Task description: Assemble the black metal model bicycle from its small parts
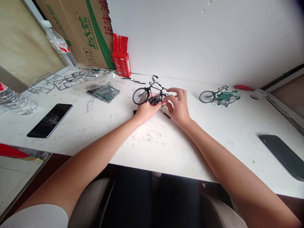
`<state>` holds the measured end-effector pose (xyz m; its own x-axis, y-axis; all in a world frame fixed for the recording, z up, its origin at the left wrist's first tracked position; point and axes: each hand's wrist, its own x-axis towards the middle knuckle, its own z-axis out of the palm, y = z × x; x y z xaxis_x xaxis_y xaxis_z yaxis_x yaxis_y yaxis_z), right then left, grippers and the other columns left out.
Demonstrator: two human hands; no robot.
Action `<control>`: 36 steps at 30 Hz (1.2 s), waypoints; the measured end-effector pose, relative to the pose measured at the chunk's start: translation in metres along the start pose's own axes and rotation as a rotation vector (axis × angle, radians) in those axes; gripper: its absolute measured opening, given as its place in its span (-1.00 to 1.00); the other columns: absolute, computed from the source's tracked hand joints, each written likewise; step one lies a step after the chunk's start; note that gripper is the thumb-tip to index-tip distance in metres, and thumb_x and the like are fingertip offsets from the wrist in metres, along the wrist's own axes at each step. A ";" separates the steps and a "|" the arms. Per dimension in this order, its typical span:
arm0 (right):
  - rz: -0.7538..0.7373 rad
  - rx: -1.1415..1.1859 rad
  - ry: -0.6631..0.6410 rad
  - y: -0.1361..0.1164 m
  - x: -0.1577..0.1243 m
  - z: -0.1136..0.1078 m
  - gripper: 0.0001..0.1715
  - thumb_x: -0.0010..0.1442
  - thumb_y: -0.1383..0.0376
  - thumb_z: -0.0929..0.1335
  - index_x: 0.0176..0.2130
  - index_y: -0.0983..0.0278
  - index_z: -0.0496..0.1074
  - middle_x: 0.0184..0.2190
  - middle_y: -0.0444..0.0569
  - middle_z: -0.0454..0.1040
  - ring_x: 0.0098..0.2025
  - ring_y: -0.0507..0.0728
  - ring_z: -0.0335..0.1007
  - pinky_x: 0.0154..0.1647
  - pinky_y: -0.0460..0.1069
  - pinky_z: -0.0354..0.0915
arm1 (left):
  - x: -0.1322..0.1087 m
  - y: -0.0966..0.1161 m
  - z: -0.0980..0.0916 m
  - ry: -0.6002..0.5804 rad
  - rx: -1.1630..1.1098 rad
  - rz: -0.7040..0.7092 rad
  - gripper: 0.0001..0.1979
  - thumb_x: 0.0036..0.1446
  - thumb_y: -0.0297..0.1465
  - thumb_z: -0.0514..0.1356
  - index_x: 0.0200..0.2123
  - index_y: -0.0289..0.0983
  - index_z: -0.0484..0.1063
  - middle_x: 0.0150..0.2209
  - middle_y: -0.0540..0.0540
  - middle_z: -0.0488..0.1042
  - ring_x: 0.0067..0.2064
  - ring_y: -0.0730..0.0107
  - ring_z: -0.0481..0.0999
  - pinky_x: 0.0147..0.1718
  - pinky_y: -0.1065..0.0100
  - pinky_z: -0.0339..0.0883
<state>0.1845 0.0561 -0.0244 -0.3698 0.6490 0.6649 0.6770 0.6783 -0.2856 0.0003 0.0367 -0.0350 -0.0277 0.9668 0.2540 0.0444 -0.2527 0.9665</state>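
Observation:
A small black model bicycle (pixel 141 96) is held upright above the white table, its front wheel and handlebar to the left. My left hand (pixel 147 110) grips it from below, around the pedal area. My right hand (pixel 177 106) is at the rear wheel, thumb and fingers closed around the back of the frame; its fingertips partly hide that wheel. Whether a tiny part sits between those fingertips cannot be made out. Under the hands lies a thin rod with a black end (pixel 167 115). To the right stands a green model bicycle (pixel 225 96).
Left are a plastic bag of green parts (pixel 105 91), black part frames (pixel 68 80), a phone (pixel 50 121) and water bottles (pixel 59 44) (pixel 16 100). Behind stand a carton (pixel 80 31) and a red packet (pixel 121 60). A dark phone-like slab (pixel 282 155) lies at right.

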 end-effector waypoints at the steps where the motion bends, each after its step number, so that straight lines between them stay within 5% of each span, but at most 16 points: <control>1: -0.002 0.004 0.014 0.000 -0.001 0.001 -0.76 0.57 0.17 0.28 -0.16 0.11 0.49 0.27 0.09 0.44 0.31 0.39 0.30 0.23 0.34 0.39 | 0.001 0.000 0.000 0.012 -0.001 -0.025 -0.72 0.26 -0.35 0.36 -0.01 -0.19 0.44 0.04 -0.13 0.65 0.05 0.31 0.67 0.17 0.25 0.51; 9: -0.011 -0.011 0.047 0.002 -0.001 0.004 -0.60 0.58 -0.05 0.25 -0.12 0.12 0.50 -0.01 0.13 0.52 0.07 0.36 0.37 0.13 0.34 0.38 | 0.001 0.002 0.000 0.107 -0.046 -0.230 -0.47 0.08 -0.24 0.52 0.07 -0.20 0.48 -0.02 -0.11 0.69 0.04 0.23 0.66 0.18 0.20 0.45; 15: -0.082 0.062 0.128 0.002 -0.002 0.008 -0.70 0.60 0.06 0.29 -0.14 0.12 0.48 -0.28 0.00 0.59 -0.10 0.29 0.37 -0.06 0.24 0.38 | -0.001 0.007 0.000 0.033 -0.199 -0.197 -0.64 0.12 -0.29 0.48 -0.06 -0.27 0.56 -0.06 -0.16 0.68 -0.08 0.31 0.63 0.03 0.23 0.49; 25: -0.148 0.070 0.138 0.003 -0.001 0.008 -0.70 0.64 0.11 0.20 -0.13 0.11 0.40 -0.28 0.00 0.57 -0.14 0.28 0.29 -0.14 0.20 0.30 | -0.003 0.016 0.003 -0.030 -0.302 -0.211 -0.69 0.07 -0.31 0.50 -0.15 -0.31 0.59 -0.11 -0.15 0.68 -0.13 0.35 0.64 -0.07 0.29 0.50; 36: -0.040 0.219 0.082 0.001 -0.003 0.009 -0.60 0.62 -0.03 0.20 -0.17 0.12 0.37 -0.21 0.03 0.51 -0.10 0.28 0.33 0.00 0.28 0.32 | -0.003 0.013 0.004 0.036 -0.198 -0.221 -0.71 0.10 -0.38 0.46 -0.09 -0.27 0.58 -0.12 -0.11 0.68 -0.12 0.36 0.61 -0.03 0.29 0.46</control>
<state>0.1805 0.0583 -0.0330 -0.3346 0.5960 0.7299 0.5051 0.7674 -0.3950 0.0044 0.0311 -0.0237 -0.0504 0.9981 0.0342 -0.1618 -0.0419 0.9859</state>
